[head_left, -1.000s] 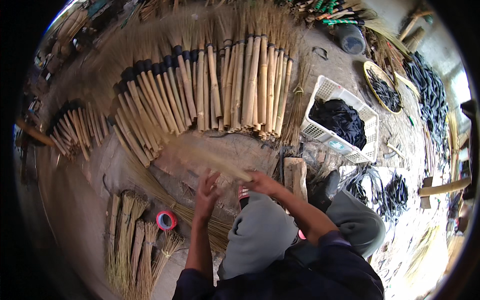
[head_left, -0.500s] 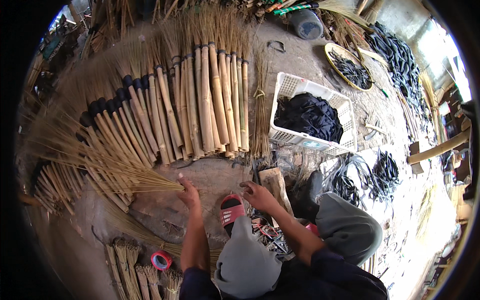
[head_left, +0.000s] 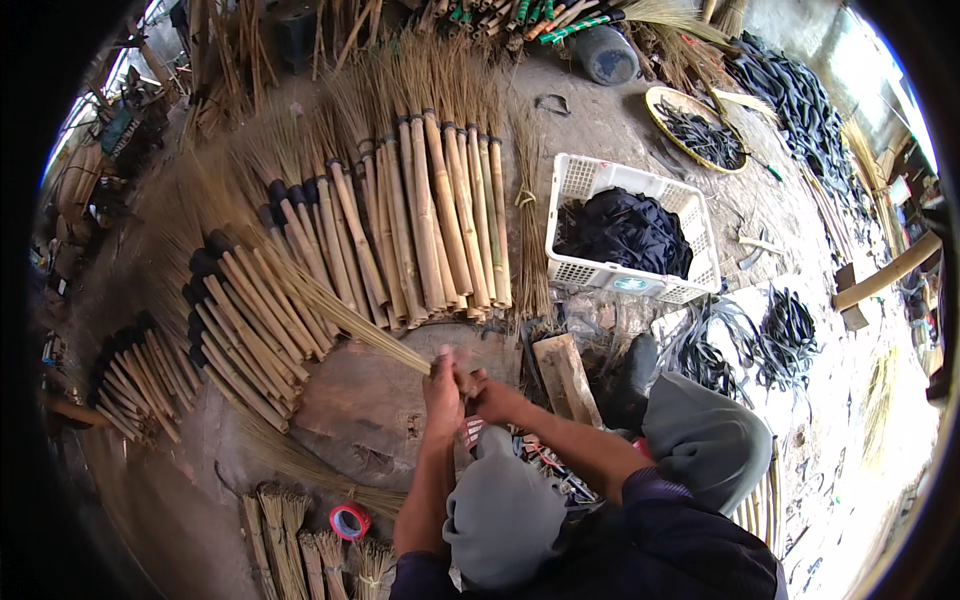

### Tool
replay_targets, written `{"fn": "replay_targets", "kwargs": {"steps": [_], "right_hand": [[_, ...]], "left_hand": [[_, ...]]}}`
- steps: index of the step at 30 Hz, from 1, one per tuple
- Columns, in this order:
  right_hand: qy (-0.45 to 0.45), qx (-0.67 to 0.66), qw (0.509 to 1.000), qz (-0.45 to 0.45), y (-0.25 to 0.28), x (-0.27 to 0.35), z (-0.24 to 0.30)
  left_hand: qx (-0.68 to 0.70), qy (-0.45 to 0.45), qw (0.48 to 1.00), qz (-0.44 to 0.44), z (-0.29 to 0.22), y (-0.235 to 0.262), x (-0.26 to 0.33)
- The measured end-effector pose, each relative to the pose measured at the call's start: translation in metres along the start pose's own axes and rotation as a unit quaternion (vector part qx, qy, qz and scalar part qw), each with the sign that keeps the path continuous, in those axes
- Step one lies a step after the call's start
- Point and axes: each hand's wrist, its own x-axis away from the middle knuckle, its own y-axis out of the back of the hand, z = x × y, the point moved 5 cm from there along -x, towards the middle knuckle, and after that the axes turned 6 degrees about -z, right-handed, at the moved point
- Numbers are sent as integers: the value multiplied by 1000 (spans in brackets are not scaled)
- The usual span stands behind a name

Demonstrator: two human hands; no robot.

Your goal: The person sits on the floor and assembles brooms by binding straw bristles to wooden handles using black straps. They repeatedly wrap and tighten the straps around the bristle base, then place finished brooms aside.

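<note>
My left hand (head_left: 443,392) is closed round a bundle of long, thin tan broom bristles (head_left: 372,328), close to its lower end. The bristles slant away to the upper left and fan out over the bamboo brooms. Right beside it, my right hand (head_left: 492,398) is closed at the bundle's lower end, its fingers meeting the left hand. The very tip of the bundle is hidden between both hands. Just beyond lie rows of brooms with bamboo handles (head_left: 430,225), several with black binding. Below my hands a red sandal (head_left: 473,432) shows partly on my foot.
A white plastic crate (head_left: 632,283) full of black strips (head_left: 630,230) stands to the right, a wooden block (head_left: 567,375) nearer me. Farther back are a round woven tray (head_left: 728,163) and a grey container (head_left: 607,55). A red tape roll (head_left: 350,521) lies near short bristle bundles (head_left: 285,520).
My left hand has moved right with the bristle bundle, which has swung to a steeper slant. My right hand has come in from apart and closed at the bundle's lower end. The view has shifted slightly.
</note>
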Motion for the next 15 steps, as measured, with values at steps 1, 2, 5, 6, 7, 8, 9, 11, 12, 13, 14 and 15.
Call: {"fn": "replay_targets", "kwargs": {"steps": [1,2,5,6,7,8,9,11,12,13,14,15], "right_hand": [[-82,12,996,-29,15,5,-6],[-92,72,991,-60,34,10,-4],[-111,209,964,-117,93,28,16],[-70,215,969,-99,104,33,33],[-41,229,968,-94,112,39,52],[-21,248,965,-85,120,45,70],[21,270,961,-50,122,49,93],[0,233,970,-64,146,69,111],[1,200,977,-76,160,78,118],[22,89,988,-126,187,96,115],[51,-26,980,-189,213,116,111],[113,-151,957,-221,224,127,117]], "left_hand": [[-65,-15,997,-44,-11,0,12],[-192,-22,981,-15,-26,0,24],[-436,-44,890,128,-66,-9,57],[-541,-260,789,131,-90,-24,65],[-621,-435,643,110,-106,-41,73],[-664,-585,459,81,-113,-56,84],[-741,-441,493,112,-109,-59,64],[-795,-286,505,174,-106,-61,46],[-820,-204,492,211,-102,-63,38],[-765,-230,571,191,-113,-65,42],[-753,-233,587,185,-119,-69,44],[-741,-230,603,182,-124,-73,50]]}}
